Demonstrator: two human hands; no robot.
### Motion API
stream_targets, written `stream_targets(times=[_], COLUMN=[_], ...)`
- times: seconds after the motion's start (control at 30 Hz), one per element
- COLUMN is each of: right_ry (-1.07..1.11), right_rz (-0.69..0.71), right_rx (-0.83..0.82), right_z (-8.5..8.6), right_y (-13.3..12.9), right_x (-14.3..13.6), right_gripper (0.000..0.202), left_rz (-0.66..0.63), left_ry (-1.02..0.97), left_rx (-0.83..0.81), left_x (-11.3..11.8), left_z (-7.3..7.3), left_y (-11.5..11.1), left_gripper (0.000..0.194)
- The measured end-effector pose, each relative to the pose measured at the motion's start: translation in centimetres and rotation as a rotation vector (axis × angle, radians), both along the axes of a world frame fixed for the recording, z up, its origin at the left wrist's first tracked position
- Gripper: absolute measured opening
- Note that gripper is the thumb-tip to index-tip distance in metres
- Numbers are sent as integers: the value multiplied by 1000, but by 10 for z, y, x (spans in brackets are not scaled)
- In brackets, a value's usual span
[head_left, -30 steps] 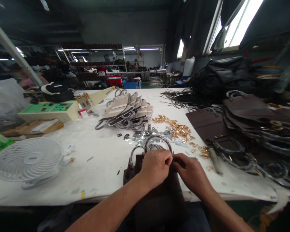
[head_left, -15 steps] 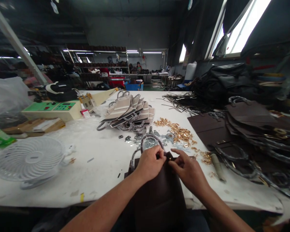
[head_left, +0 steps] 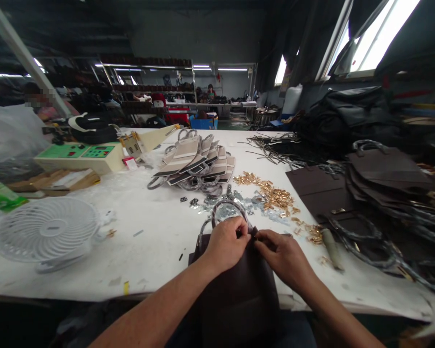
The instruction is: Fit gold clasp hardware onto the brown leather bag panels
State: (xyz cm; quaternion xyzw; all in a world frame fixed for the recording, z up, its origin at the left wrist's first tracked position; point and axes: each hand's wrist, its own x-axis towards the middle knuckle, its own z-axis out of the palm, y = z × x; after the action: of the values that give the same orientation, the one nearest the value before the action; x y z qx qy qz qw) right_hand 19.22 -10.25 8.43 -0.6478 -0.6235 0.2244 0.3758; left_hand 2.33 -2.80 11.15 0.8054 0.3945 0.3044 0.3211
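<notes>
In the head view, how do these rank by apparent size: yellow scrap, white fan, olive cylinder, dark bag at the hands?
1. Dark bag and white fan: too alike to rank
2. Olive cylinder
3. Yellow scrap

One table (head_left: 155, 261): one fan (head_left: 52, 227), one machine (head_left: 110, 162) with two green panels (head_left: 98, 152), one roll (head_left: 332, 250), one yellow strip (head_left: 126, 288). Two hands, left hand (head_left: 227, 241) and right hand (head_left: 285, 252), at one dark bag (head_left: 239, 299). Pale bags (head_left: 186, 162) and brown bags (head_left: 387, 166), several each, overlapping, exact count unclear; gold clips (head_left: 278, 195) and silver plates (head_left: 250, 204), too many to tally.
</notes>
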Motion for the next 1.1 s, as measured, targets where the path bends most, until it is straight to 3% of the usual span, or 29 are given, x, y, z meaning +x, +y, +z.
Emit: stream_targets(times=[0.17,0.27,0.4,0.5,0.6,0.73,0.87,1.0,1.1], right_ry=[-36,71,341,400,365,231,172,60,38], right_rz=[24,-28,-38,54,146,197,126,47,60], right_rx=[8,-31,-129,-206,-263,-198,-175,-171,-201], right_z=[2,-4,-12,-10,-3,0,-8,-19,-24], right_y=[1,4,10,14,17,20,26,36,46], right_x=[-1,0,6,16,27,31,21,17,24], right_gripper=[13,8,32,42,53,33,31,37,41], left_rz=[-30,-43,-63,-95,-127,-150,-167,-55,105], left_ry=[34,41,22,22,34,54,133,224,165], left_rx=[44,65,86,101,107,155,272,449,567], left_x=[2,2,1,-1,-5,-10,-9,-13,-29], left_z=[0,0,0,0,1,-3,-10,-14,-28], left_y=[-3,-5,-8,-9,-8,-4,5,4,-11], left_gripper=[17,18,18,16,14,13,14,10,15])
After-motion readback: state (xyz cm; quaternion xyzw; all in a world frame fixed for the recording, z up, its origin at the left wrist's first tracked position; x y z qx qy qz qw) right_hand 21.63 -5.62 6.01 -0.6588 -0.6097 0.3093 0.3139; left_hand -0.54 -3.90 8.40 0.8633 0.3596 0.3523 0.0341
